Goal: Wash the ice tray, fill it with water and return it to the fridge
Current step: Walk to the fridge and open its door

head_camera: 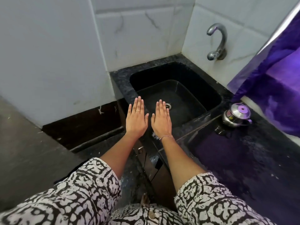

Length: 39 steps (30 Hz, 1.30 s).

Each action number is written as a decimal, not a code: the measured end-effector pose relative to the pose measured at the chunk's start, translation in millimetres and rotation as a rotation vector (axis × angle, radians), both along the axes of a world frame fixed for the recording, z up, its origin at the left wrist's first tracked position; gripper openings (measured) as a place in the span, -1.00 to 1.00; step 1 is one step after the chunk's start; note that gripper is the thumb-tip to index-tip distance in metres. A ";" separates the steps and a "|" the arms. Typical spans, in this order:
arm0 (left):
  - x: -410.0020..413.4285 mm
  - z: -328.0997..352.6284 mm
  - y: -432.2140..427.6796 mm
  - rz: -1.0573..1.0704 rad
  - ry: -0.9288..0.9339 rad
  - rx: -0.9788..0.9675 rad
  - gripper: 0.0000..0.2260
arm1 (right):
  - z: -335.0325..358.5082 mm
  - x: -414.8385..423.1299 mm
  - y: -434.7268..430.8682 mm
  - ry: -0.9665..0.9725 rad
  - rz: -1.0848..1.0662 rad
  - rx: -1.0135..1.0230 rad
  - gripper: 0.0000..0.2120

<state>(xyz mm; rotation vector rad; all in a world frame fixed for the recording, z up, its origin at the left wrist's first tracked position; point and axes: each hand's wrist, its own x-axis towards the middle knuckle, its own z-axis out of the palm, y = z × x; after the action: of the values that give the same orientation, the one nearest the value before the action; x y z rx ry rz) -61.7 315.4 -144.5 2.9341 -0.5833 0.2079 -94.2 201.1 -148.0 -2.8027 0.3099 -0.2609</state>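
My left hand (136, 118) and my right hand (160, 118) are held out flat, palms down, side by side over the near left corner of a black sink (209, 88). Both hands hold nothing, with the fingers straight and close together. The left hand wears a ring and the right wrist a thin bracelet. A drain (168, 106) shows in the sink floor just past my right fingertips. A chrome tap (217, 40) is fixed to the tiled wall behind the sink, with no water running. No ice tray or fridge is in view.
A small steel pot with a lid (236, 115) stands on the black speckled counter (243, 159) right of the sink. A purple curtain (276, 75) hangs at the far right. White tiled walls (48, 54) close in the left and back. Cabinet doors sit below the counter edge.
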 end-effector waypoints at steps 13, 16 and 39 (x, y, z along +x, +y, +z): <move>-78.6 -19.6 105.2 0.236 0.084 -0.036 -0.45 | -5.8 -45.6 101.6 0.049 0.275 -0.041 -0.46; -96.9 -24.3 123.7 0.299 0.102 -0.056 -0.45 | -10.6 -54.8 119.1 0.069 0.336 -0.070 -0.46; -216.0 -48.0 281.7 0.799 0.133 -0.091 -0.42 | -34.5 -118.2 289.1 0.149 0.842 -0.069 -0.45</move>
<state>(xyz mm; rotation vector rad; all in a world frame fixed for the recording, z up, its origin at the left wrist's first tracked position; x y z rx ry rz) -277.6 597.2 -192.5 2.8848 0.6189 0.1090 -212.3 490.2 -182.5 -2.7348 -0.8476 0.1362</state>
